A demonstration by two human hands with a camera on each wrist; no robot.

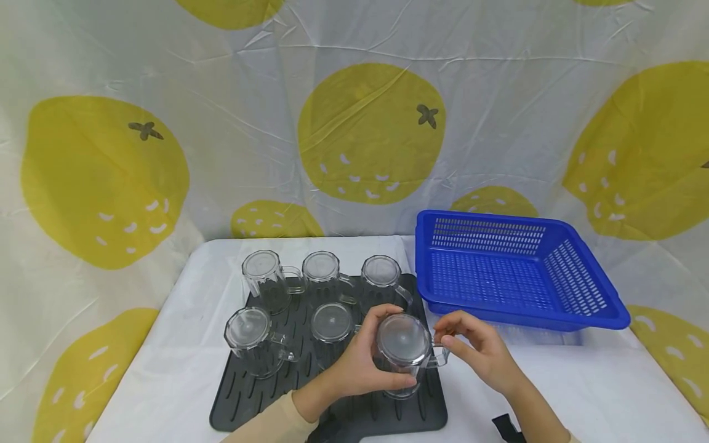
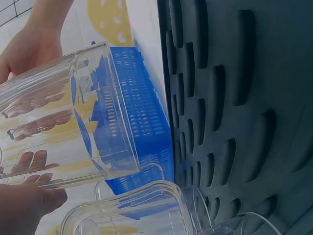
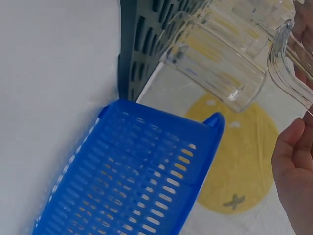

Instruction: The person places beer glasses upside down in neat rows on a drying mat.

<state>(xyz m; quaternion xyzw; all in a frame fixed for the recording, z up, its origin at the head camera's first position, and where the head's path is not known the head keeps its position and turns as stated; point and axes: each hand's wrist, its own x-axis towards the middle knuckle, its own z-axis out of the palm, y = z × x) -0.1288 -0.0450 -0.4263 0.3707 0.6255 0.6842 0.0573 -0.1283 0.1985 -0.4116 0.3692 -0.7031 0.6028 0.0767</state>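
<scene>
My left hand [image 1: 357, 366] grips a clear glass mug [image 1: 403, 341] round its body, at the right side of the dark drying mat [image 1: 238, 397]. The mug is upside down, and the left wrist view shows its rim held apart from the mat. My right hand [image 1: 487, 354] pinches the mug's handle [image 3: 281, 68], thumb and fingers close about it; the exact contact is partly hidden. Several more upside-down glass mugs stand on the mat, among them a front-left mug [image 1: 252, 341] and a back-right mug [image 1: 381, 283]. A front-middle mug [image 1: 331, 326] is partly covered by my left hand.
A blue plastic basket [image 1: 520, 317] with slotted sides stands at the back right, beside the mat. White cloth [image 1: 172, 363] covers the table. Behind it hangs a curtain [image 1: 232, 123] with yellow fruit prints. A black strap [image 1: 506, 427] lies near my right forearm.
</scene>
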